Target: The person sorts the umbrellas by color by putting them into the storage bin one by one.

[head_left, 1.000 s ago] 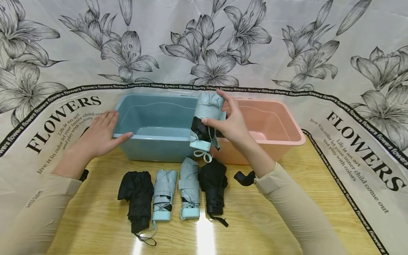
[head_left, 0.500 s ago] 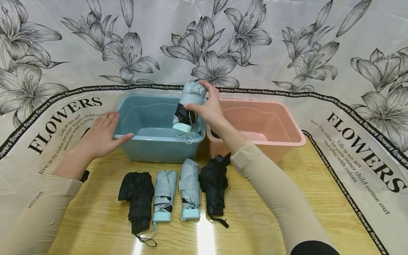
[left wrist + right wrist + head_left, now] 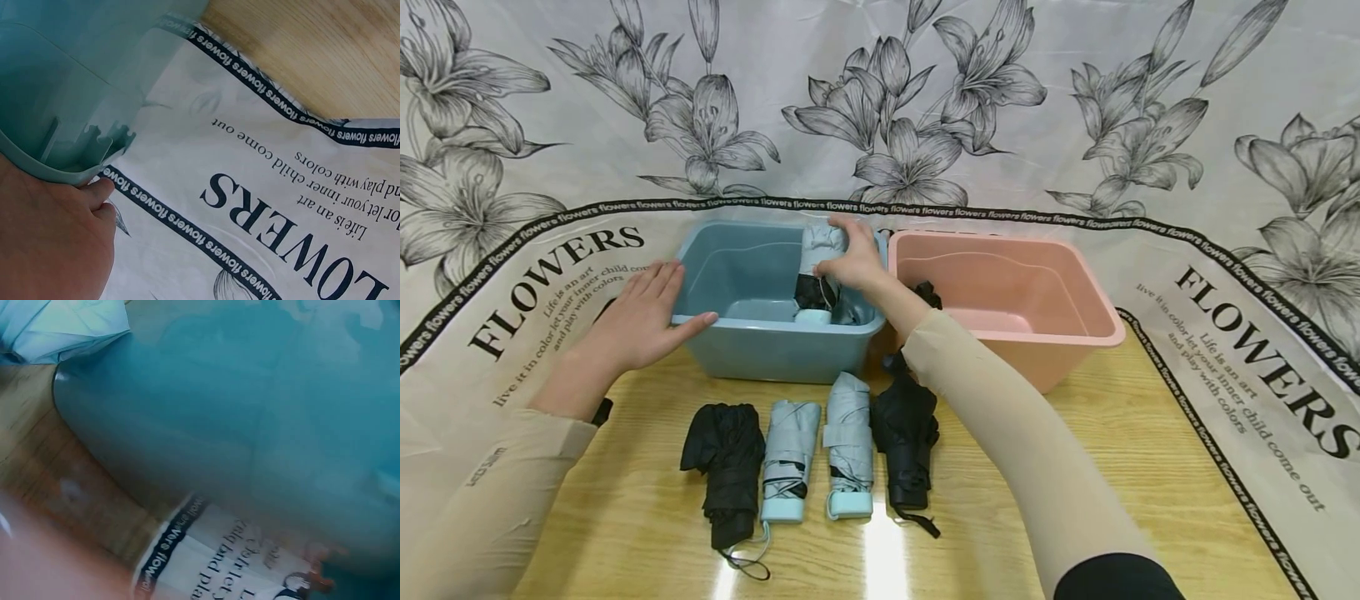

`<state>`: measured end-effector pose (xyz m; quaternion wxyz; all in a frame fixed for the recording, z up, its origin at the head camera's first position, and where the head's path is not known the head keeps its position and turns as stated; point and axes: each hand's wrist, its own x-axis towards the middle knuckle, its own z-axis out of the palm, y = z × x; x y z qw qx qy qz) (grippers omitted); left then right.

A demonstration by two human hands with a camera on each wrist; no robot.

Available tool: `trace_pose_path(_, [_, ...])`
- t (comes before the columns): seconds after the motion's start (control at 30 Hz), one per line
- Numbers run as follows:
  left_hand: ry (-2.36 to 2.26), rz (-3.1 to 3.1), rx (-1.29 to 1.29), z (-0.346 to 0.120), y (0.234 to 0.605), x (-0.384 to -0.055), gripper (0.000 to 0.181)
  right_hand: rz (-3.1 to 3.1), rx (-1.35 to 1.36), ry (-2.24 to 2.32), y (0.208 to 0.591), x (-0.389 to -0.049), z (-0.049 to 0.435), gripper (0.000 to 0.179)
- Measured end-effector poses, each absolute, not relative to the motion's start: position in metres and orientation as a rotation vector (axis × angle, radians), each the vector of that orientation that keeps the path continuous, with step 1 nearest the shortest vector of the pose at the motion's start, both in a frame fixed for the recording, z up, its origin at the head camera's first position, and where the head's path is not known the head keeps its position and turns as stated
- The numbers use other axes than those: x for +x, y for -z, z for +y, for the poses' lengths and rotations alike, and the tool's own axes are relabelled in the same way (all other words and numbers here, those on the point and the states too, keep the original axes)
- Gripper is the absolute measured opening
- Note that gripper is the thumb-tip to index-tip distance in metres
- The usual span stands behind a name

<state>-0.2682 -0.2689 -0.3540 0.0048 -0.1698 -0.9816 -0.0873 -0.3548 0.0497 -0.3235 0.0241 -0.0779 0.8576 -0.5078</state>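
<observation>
Holding a folded pale-blue umbrella [image 3: 817, 271] down inside the blue bin [image 3: 760, 350], your right hand [image 3: 850, 262] has its fingers curled over the umbrella's upper end, so that grip is closed on it. The umbrella stands nearly upright against the bin's right-hand wall, its pale handle end low toward the bin floor and a black band showing around its middle.

Your left hand [image 3: 643, 317] lies flat against the bin's left wall, fingers straight and relaxed, thumb along the near rim; that grip clasps nothing and only steadies the bin. The left wrist view shows the same hand [image 3: 53, 234] pressed to the bin's rim [image 3: 69, 169] above the printed flower cloth [image 3: 250, 206].

The blue bin sits toward the far edge of the counter [image 3: 1075, 450], and a pink bin [image 3: 1045, 342] stands just beside it on its right, the two touching or nearly so. A bit of something black [image 3: 927, 293] shows at the pink bin's left inner wall.

Along the near side of the counter lie four more folded umbrellas in a row: a black one [image 3: 727, 467], two pale-blue ones [image 3: 786, 462] [image 3: 848, 442], and another black one [image 3: 906, 442], partly under your right sleeve.
</observation>
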Motion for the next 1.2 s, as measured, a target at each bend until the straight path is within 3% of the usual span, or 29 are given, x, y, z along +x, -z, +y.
trace_pose_path(0.3, [0.255, -3.053, -0.551, -0.267, 0.352, -0.269, 0.102, 2.648, -0.272, 1.294, 0.343, -0.368, 0.041, 0.070])
trace_pose_path(0.83, [0.230, -3.065, -0.540, -0.267, 0.348, -0.272, 0.102, 2.540, -0.479, 0.933, 0.344, -0.375, 0.031, 0.060])
trace_pose_path(0.93, [0.242, -3.057, -0.533, -0.268, 0.348, -0.271, 0.102, 2.499, -0.511, 0.893, 0.344, -0.374, 0.030, 0.062])
trace_pose_path(1.2, [0.255, -3.073, -0.529, -0.269, 0.352, -0.269, 0.103, 2.293, -0.562, 0.842, 0.351, -0.371, 0.030, 0.089])
